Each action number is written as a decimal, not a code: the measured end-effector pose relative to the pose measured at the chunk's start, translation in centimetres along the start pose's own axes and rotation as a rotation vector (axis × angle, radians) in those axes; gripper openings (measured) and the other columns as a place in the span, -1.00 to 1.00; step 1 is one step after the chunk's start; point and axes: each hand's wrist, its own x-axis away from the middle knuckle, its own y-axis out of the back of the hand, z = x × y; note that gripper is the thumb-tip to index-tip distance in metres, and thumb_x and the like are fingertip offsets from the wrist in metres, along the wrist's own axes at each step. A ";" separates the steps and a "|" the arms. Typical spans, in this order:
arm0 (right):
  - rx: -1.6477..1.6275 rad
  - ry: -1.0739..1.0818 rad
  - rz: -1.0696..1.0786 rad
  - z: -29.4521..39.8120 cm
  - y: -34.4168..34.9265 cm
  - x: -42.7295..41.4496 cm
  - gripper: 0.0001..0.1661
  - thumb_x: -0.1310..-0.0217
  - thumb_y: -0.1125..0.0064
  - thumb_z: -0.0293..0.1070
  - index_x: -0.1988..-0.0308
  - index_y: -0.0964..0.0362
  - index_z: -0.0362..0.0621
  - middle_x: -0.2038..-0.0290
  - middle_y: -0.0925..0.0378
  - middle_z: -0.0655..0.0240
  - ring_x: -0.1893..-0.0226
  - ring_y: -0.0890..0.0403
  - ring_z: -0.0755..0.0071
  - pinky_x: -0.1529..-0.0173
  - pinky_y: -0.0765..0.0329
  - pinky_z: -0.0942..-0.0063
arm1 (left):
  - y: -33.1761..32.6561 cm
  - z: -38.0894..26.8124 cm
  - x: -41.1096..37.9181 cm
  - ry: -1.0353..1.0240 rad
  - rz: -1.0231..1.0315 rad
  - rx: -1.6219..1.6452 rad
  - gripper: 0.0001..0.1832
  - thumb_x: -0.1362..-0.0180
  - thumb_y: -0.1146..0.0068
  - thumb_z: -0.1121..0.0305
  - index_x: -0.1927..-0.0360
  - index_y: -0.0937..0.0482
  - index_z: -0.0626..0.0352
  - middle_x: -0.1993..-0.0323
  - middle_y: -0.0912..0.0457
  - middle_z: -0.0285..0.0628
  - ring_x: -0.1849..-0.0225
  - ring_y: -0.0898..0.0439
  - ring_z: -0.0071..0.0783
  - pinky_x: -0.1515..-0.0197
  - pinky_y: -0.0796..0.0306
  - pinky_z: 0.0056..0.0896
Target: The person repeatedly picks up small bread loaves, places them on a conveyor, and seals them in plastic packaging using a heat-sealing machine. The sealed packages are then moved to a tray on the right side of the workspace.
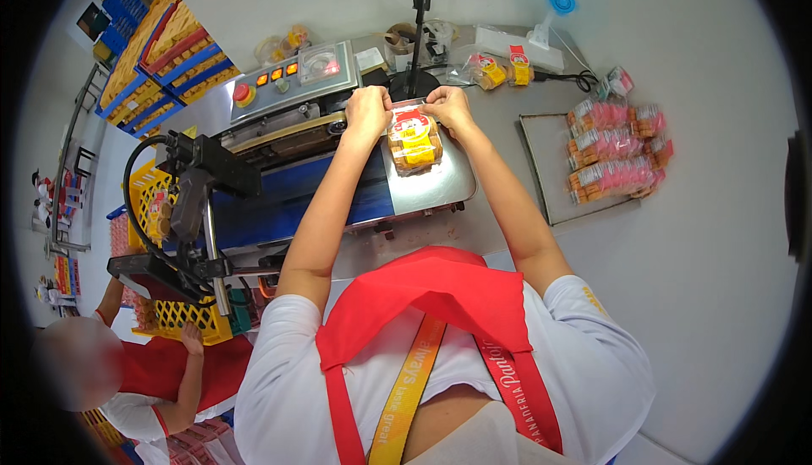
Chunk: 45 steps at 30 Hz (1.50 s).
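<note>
A clear plastic pack of biscuits [415,141] with a red and yellow label lies on the bare metal plate [438,189] at the end of a band sealing machine. My left hand [369,111] pinches the upper left corner of the bag, close to the machine's sealing band [279,137]. At the upper right corner, my right hand [449,109] grips the bag's open-looking top edge between thumb and fingers. The blue conveyor belt [285,198] runs leftward from the plate, partly hidden by my left forearm.
Filled biscuit packs [606,147] are stacked on a metal tray [539,173] at right. A black stand [415,78], loose packs [501,73] and a small blue fan [562,2] stand behind. The control panel [292,78] has a red stop button. A co-worker handles a yellow crate [190,322] at lower left.
</note>
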 end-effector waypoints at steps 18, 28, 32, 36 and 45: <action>1.121 0.539 0.400 6.7 -1.7 5.4 -0.49 -0.33 0.17 0.07 -0.13 -0.42 0.12 0.18 -0.41 -0.06 0.07 -0.45 -0.08 0.07 -0.51 0.13 | -1.1 1.5 1.8 -0.117 -0.059 0.059 -0.89 0.09 -0.21 0.48 0.44 -0.70 0.19 0.49 -0.63 0.06 0.35 -0.63 0.08 0.20 -0.51 -0.09; 1.021 0.711 0.262 6.3 -6.7 6.8 -0.57 -0.30 0.08 -0.04 0.02 -0.50 -0.04 0.23 -0.37 -0.05 0.13 -0.42 -0.04 0.18 -0.53 0.18 | 2.9 1.2 14.2 -0.101 -0.183 0.373 -0.64 0.09 -0.31 0.46 0.14 -0.62 0.23 0.02 -0.56 -0.06 0.01 -0.57 -0.14 -0.04 -0.42 -0.28; 1.034 0.720 0.280 7.1 -8.3 7.2 -0.62 -0.21 -0.03 -0.06 0.21 -0.55 -0.11 0.25 -0.39 -0.06 0.12 -0.43 -0.06 0.17 -0.52 0.13 | 3.3 2.8 14.5 -0.077 -0.201 0.334 -0.65 0.11 -0.29 0.51 0.15 -0.62 0.24 0.00 -0.55 -0.07 -0.02 -0.55 -0.13 -0.11 -0.38 -0.28; 0.920 0.804 0.350 5.0 -9.6 6.5 -0.62 -0.16 -0.04 -0.13 0.29 -0.56 -0.24 0.20 -0.45 -0.08 0.06 -0.45 -0.10 0.13 -0.53 0.12 | 3.9 4.1 15.0 -0.038 -0.189 0.289 -0.67 0.12 -0.24 0.57 0.17 -0.61 0.28 -0.01 -0.55 -0.03 -0.03 -0.53 -0.09 -0.10 -0.38 -0.28; 1.162 0.257 -0.740 2.2 32.1 1.1 -0.71 0.01 -0.21 -0.38 0.20 -0.53 -0.20 0.16 -0.55 0.11 0.08 -0.52 0.07 0.02 -0.49 0.15 | 4.9 5.9 15.6 0.013 -0.150 0.244 -0.65 0.11 -0.22 0.62 0.16 -0.57 0.27 -0.04 -0.53 -0.04 -0.03 -0.54 -0.13 0.02 -0.42 -0.28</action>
